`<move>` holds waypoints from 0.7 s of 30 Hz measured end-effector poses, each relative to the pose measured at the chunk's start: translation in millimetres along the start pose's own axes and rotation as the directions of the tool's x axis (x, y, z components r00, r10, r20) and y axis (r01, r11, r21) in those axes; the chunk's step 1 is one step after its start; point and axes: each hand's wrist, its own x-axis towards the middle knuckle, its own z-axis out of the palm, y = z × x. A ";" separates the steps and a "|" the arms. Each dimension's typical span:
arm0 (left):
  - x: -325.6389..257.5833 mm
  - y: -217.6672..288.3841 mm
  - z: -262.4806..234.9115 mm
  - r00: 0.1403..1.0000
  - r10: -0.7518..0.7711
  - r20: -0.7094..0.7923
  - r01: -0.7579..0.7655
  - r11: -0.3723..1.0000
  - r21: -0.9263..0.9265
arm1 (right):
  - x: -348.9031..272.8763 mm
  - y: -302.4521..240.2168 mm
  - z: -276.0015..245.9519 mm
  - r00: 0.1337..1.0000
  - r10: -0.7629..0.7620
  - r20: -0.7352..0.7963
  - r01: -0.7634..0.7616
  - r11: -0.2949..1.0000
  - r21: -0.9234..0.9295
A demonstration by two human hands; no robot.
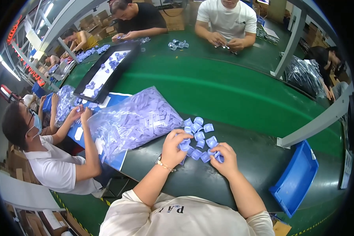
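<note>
A loose group of small lavender plastic pieces (200,136), rounded and cup-like, lies on the dark bench in front of me. My left hand (174,148) is at the left side of the group, its fingers curled round one lavender plastic piece (183,145). On the right side, my right hand (225,159) pinches another lavender plastic piece (219,158) between thumb and fingers. Left of the group rests a large clear plastic bag (135,118) full of similar lavender parts.
A blue plastic bin (297,179) stands at the bench's right edge, beside a grey metal post (314,120). The green conveyor belt (224,84) runs beyond the bench. A black tray (106,72) with lavender pieces sits far left. A masked co-worker (63,157) works at my left; others sit across.
</note>
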 end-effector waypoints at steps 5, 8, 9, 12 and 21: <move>6.9 33.1 6.2 0.952 -0.292 0.089 0.285 0.745 -0.603 | -1.4 -2.8 -0.7 1.000 0.025 -0.010 -0.023 0.985 0.172; 6.4 42.9 25.9 0.815 -0.433 0.384 0.463 0.089 -0.882 | -6.1 -2.7 -1.1 0.912 0.408 0.037 -0.351 0.730 0.586; 8.4 46.5 32.1 0.787 -0.434 0.438 0.463 -0.053 -0.885 | -5.3 -1.0 0.4 0.898 0.439 0.013 -0.353 0.703 0.618; 11.8 45.7 53.0 0.794 -0.425 0.435 0.341 -0.281 -0.897 | 2.2 -7.6 0.0 0.797 0.599 0.078 -0.377 0.393 0.838; 5.9 40.5 83.3 0.838 -0.448 0.312 0.207 -0.267 -0.941 | 15.0 -20.6 18.5 0.679 0.731 0.075 -0.241 0.125 0.962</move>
